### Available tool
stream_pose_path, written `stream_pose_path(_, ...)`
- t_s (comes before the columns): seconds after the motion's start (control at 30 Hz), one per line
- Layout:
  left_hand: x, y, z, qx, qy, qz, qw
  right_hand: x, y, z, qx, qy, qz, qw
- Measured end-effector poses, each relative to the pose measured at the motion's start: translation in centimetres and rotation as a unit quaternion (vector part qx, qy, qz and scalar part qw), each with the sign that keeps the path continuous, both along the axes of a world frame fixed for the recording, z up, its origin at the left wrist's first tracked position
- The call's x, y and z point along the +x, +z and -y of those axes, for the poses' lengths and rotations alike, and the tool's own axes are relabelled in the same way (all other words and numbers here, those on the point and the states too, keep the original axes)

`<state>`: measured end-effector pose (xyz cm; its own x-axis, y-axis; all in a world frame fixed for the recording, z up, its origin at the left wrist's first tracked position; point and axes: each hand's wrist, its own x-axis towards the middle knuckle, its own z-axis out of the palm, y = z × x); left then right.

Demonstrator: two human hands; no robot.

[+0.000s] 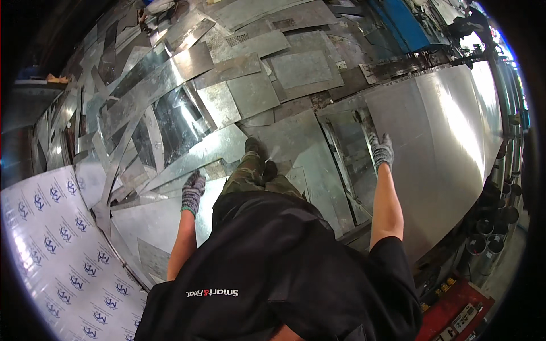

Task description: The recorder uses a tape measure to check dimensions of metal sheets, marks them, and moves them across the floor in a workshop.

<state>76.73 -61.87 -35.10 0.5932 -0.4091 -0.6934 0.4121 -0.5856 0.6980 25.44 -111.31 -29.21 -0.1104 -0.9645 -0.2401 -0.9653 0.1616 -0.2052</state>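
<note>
I stand on a floor covered with overlapping metal offcuts (227,96). My left hand (193,192), in a grey knit glove, hangs at my side with fingers loosely curled and nothing in it. My right hand (381,150), gloved the same way, reaches out to the left edge of a large shiny metal sheet (449,136) and rests against it. Whether the fingers grip that edge is unclear. My camouflage trousers and dark shoes (256,149) show between the hands.
A white film-covered sheet with a blue repeated print (57,244) lies at the lower left. Round tubes (492,227) stand along the right. A red box (455,312) sits at the lower right. A blue machine (404,23) stands far back.
</note>
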Motion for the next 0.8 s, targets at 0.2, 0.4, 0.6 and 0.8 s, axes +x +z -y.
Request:
stream_pose_path(0.2,0.4,-5.9,-2.2,0.169,-0.101,-0.027,0.980,0.2,-2.9,-0.7,0.070,-0.015,-0.042,0.997)
stream_pose_path(0.4,8.5,-9.6,5.1,0.193,-0.126,-0.039,0.972,1.3,-2.6,0.3,0.087,-0.064,-0.046,0.993)
stream_pose_path(0.6,16.6,-5.4,24.7,0.065,-0.078,-0.007,0.995,1.1,-2.0,1.9,0.048,-0.194,0.037,0.979)
stream_pose_path(0.8,20.2,-8.3,38.1,0.031,-0.101,-0.002,0.994,-1.6,-2.7,6.7,0.026,-0.275,0.066,0.959)
